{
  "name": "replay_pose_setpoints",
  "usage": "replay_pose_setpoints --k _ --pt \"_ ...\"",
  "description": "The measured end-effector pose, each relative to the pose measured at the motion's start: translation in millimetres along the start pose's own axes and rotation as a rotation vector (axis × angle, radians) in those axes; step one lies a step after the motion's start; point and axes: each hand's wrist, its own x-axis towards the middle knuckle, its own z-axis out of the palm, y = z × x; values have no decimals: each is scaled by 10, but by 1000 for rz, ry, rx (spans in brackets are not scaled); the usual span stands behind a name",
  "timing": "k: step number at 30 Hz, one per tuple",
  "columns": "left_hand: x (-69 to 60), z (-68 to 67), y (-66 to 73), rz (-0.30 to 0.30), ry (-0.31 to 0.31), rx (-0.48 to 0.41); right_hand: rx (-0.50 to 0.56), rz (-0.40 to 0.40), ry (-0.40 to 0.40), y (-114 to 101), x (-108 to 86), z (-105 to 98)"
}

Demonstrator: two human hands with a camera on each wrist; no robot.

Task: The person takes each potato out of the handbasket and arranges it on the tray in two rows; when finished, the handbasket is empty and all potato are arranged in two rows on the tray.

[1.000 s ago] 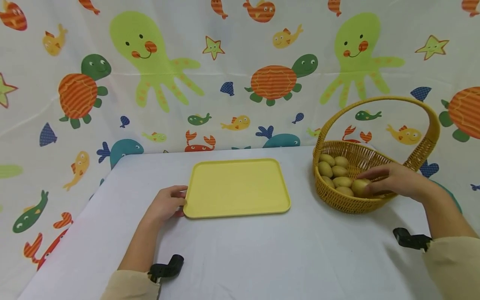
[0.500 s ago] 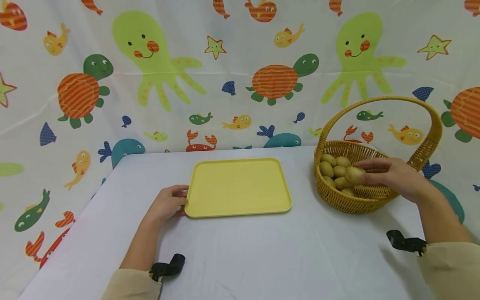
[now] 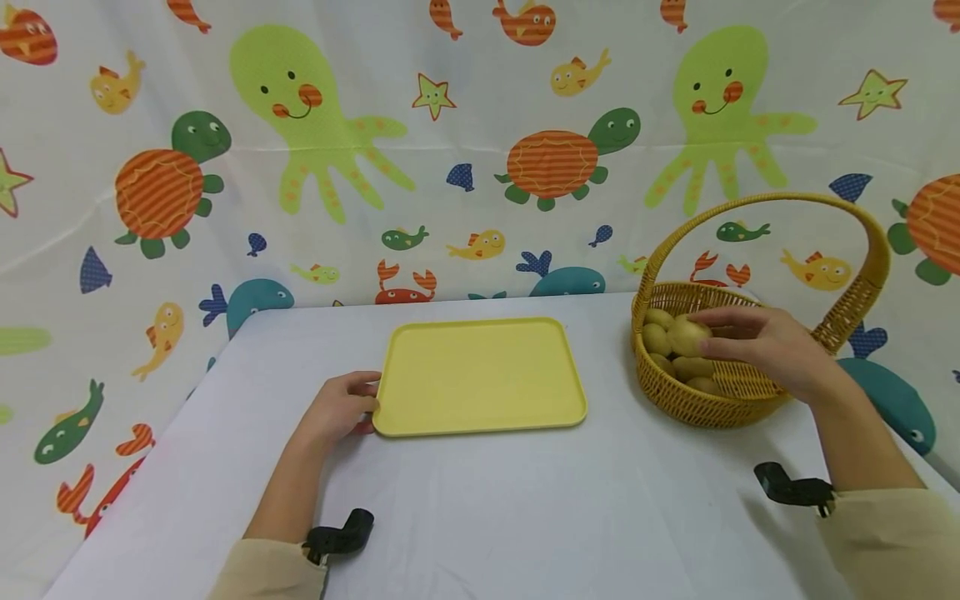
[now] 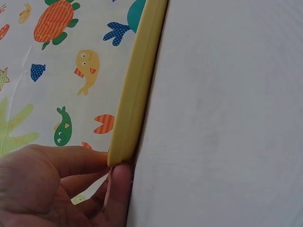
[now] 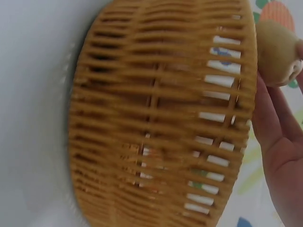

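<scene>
My right hand [image 3: 768, 346] holds a yellowish-brown potato [image 3: 687, 337] between thumb and fingers, above the left part of a wicker basket [image 3: 693, 406]. In the right wrist view the potato [image 5: 276, 53] shows just beyond the basket's rim, and the fingertips are partly cut off by the frame. More potatoes [image 3: 692, 368] lie in the basket's left side, some of them hidden. My left hand [image 3: 343, 407] pinches the left edge of a yellow tray [image 3: 480, 431], near its front corner. From the left wrist, thumb and forefinger meet the tray's corner [image 4: 125, 127].
A white cloth [image 3: 525, 508] covers the table. The basket's tall arched handle [image 3: 873, 267] rises over it, behind the right hand. A curtain [image 3: 465, 83] printed with sea animals hangs behind the table. Each wrist carries a small black camera [image 3: 341, 536].
My right hand has lifted the potato from the basket's front and carried it left and up over the other potatoes. The left hand stays at the tray's edge.
</scene>
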Motion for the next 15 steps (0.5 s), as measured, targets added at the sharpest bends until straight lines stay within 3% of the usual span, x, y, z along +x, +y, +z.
replay_pose_setpoints --k 15 --pt "-5 -2 -18 12 5 -3 78 -87 34 -213 107 290"
